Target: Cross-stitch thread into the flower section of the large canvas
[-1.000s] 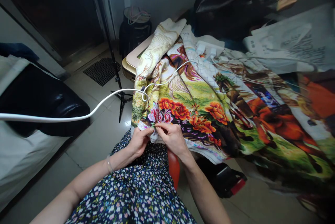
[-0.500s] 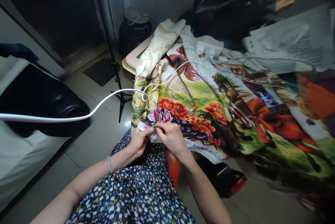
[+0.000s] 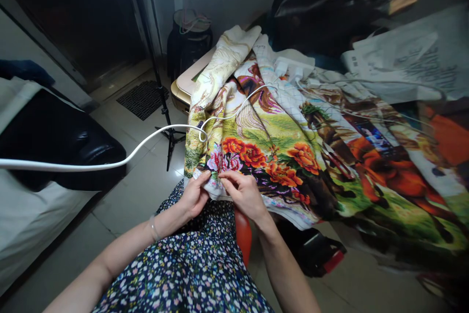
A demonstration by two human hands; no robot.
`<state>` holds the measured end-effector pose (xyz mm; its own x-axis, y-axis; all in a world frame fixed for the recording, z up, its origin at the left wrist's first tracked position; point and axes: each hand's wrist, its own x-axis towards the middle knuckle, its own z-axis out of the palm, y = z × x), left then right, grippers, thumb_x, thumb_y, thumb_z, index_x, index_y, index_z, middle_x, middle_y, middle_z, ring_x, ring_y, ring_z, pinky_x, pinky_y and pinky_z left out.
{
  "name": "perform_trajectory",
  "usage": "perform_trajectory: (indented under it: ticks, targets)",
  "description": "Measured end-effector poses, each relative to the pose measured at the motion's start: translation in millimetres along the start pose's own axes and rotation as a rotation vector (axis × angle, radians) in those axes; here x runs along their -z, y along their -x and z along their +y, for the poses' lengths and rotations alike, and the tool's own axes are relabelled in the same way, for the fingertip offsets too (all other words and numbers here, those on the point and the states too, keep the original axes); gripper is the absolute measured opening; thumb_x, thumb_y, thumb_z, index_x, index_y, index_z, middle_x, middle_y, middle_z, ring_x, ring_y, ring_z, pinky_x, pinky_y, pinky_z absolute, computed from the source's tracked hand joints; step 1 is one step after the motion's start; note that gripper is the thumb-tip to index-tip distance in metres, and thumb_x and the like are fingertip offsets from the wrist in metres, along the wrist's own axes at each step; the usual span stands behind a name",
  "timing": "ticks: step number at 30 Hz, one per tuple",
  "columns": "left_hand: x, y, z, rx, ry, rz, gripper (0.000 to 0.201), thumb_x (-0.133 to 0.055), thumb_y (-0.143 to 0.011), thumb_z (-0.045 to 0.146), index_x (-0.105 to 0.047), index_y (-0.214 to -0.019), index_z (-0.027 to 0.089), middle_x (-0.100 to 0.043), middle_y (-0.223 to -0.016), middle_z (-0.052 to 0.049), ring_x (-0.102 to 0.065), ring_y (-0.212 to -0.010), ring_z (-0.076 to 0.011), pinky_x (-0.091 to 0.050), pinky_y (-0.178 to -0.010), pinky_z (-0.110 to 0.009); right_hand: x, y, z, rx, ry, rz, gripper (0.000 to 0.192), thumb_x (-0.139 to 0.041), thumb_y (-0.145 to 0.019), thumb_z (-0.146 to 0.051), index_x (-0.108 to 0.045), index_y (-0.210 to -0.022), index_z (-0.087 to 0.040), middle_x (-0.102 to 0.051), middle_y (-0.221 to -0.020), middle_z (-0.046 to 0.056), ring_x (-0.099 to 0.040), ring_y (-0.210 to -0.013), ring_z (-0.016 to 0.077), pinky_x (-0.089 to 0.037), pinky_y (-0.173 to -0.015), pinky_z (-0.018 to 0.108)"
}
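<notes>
A large cross-stitch cloth [image 3: 252, 122] with orange flowers, green grass and brown horses drapes over the table toward my lap. At its near left corner, my left hand [image 3: 194, 197] grips the white edge, thumb on top and fingers underneath. Just right of it, my right hand [image 3: 242, 192] pinches thumb and forefinger together at the cloth's surface, beside a small green patch. Whatever lies between those fingertips is too small to make out. A white cable [image 3: 139, 149] runs across the cloth's left part.
A black tripod stand [image 3: 163, 103] rises left of the table [image 3: 183, 89]. White chargers [image 3: 293, 66] and a white bag [image 3: 406, 56] lie at the back right. An orange stool [image 3: 244, 237] shows below my right hand. Left is a black padded seat [image 3: 62, 137].
My left hand has shifted its hold and lies flatter on the cloth edge, showing more of the corner. My right hand has moved slightly right and down, away from the left fingers.
</notes>
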<state>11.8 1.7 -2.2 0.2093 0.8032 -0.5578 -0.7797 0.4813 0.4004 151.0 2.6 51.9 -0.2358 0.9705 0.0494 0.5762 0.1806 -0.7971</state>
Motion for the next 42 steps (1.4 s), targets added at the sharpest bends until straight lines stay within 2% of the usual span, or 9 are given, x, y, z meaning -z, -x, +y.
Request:
perform_trajectory:
  ticks: [4,8,13,18,23,32,42]
  targets:
    - [0.4,0,-2,0.018,-0.007,-0.027,0.029,-0.078,-0.067,0.025,-0.067,-0.090,0.012,-0.071,-0.081,-0.005,-0.065,-0.077,-0.0177,-0.051,-0.080,-0.033,-2,1,1,-0.025,-0.002,0.094,0.019,-0.052,-0.087,-0.022,-0.071,-0.089,-0.017,-0.071,-0.072,0.001,-0.059,-0.054,0.0125,-0.043,-0.054,0.023]
    - [3.4,-3,-4,0.015,0.001,-0.048,0.027,-0.079,-0.068,0.025,-0.067,-0.089,0.013,-0.070,-0.083,-0.005,-0.064,-0.076,-0.0155,-0.051,-0.081,-0.031,-5,1,0,-0.006,0.039,0.057,0.020,-0.053,-0.086,-0.018,-0.073,-0.089,-0.018,-0.074,-0.081,0.003,-0.066,-0.066,0.0153,-0.047,-0.064,0.024]
    - [6.7,-6,-5,0.016,0.018,-0.048,0.026,-0.080,-0.067,0.024,-0.066,-0.085,0.012,-0.070,-0.079,-0.004,-0.063,-0.072,-0.0139,-0.051,-0.077,-0.028,-9,0,-1,-0.026,0.083,0.027,0.022,-0.053,-0.086,-0.017,-0.074,-0.091,-0.020,-0.076,-0.087,0.003,-0.069,-0.072,0.0170,-0.049,-0.068,0.025]
    - [7.7,-7,-6,0.017,0.009,-0.056,0.024,-0.078,-0.069,0.024,-0.067,-0.087,0.013,-0.071,-0.081,-0.005,-0.064,-0.075,-0.0154,-0.050,-0.080,-0.030,-10,-1,-2,-0.032,0.128,0.018,0.022,-0.053,-0.086,-0.016,-0.074,-0.091,-0.019,-0.076,-0.084,0.004,-0.069,-0.070,0.0170,-0.047,-0.064,0.024]
    - [8.1,-7,-6,0.006,0.010,-0.053,0.026,-0.079,-0.067,0.023,-0.067,-0.088,0.013,-0.071,-0.082,-0.005,-0.063,-0.075,-0.0150,-0.050,-0.081,-0.030,-10,-2,-3,-0.028,0.195,-0.010,0.023,-0.053,-0.086,-0.014,-0.075,-0.092,-0.018,-0.076,-0.086,0.004,-0.069,-0.072,0.0170,-0.047,-0.067,0.024]
    - [7.9,-5,-5,-0.035,-0.034,-0.049,0.029,-0.081,-0.065,0.026,-0.067,-0.087,0.012,-0.070,-0.080,-0.004,-0.062,-0.071,-0.0140,-0.049,-0.076,-0.029,-8,-6,-9,-0.001,0.487,-0.108,0.020,-0.054,-0.088,-0.018,-0.073,-0.093,-0.020,-0.075,-0.088,0.004,-0.069,-0.078,0.0189,-0.043,-0.070,0.025]
    - [6.2,-3,-5,-0.058,-0.064,-0.047,0.030,-0.082,-0.062,0.025,-0.067,-0.084,0.013,-0.069,-0.078,-0.002,-0.061,-0.069,-0.0133,-0.047,-0.074,-0.027,-13,-1,-8,-0.046,0.505,-0.069,0.019,-0.053,-0.088,-0.017,-0.071,-0.092,-0.020,-0.075,-0.085,0.004,-0.069,-0.074,0.0181,-0.040,-0.068,0.025]
